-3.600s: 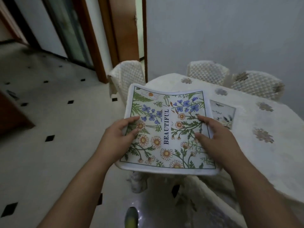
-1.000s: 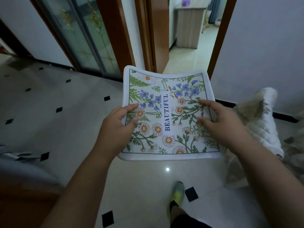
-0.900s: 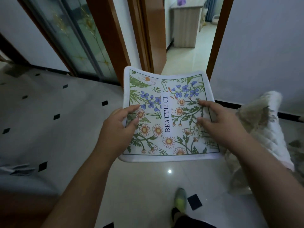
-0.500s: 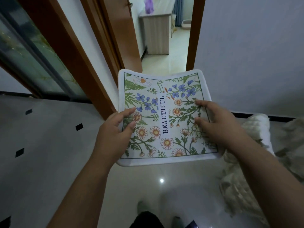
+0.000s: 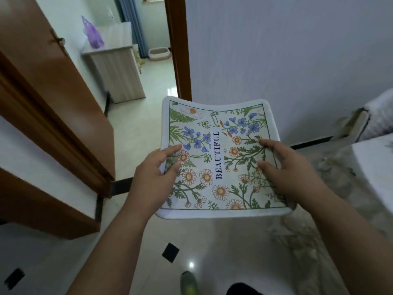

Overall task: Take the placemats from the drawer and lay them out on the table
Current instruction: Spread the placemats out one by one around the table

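I hold the floral placemat (image 5: pixel 219 158) level above the floor, left hand (image 5: pixel 153 177) and right hand (image 5: pixel 287 171) gripping its side edges.

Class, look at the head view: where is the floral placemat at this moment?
The placemat is in the centre of the head view, held above the floor between the left hand and right hand, with the table at the right edge.

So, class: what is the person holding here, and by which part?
A floral placemat, gripped at its side edges: left hand on the left edge, right hand on the right.
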A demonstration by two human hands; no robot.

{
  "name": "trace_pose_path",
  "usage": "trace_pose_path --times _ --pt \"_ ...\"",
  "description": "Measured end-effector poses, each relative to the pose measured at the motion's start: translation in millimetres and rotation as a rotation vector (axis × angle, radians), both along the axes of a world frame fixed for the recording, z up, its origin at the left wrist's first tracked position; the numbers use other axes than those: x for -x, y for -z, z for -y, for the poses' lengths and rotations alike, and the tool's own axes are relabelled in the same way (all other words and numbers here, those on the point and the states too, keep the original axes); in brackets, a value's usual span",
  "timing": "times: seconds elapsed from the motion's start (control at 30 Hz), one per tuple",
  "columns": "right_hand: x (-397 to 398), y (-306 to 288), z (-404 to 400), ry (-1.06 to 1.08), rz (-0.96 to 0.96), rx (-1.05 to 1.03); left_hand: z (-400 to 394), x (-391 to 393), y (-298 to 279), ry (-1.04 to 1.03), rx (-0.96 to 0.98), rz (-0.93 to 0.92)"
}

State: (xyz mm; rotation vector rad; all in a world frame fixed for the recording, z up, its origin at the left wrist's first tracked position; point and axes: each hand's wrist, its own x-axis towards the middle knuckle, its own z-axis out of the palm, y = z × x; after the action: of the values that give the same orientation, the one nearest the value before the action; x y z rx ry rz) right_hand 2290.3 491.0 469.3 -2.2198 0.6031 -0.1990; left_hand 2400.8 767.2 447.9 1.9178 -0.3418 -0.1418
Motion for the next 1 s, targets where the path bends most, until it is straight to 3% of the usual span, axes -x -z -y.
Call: trace_pose_path --times 0.33,0.6,0.73,1.0 --pt "-67 -3 75 0.340 0.028 -0.040 126 -146 -28 0.305 -0.029 0.032" --pt "-126 17 182 0.526 0.079 -0.094 263 -232 -24 0.464 -0.116 0.078" --pt "-164 20 235 0.530 0.010 -0.036 333 -276 -28 0.523 -0.181 0.122" --pt "-202 -1 352 0.652 0.012 -0.056 473 -335 -26 0.646 -0.115 0.121"
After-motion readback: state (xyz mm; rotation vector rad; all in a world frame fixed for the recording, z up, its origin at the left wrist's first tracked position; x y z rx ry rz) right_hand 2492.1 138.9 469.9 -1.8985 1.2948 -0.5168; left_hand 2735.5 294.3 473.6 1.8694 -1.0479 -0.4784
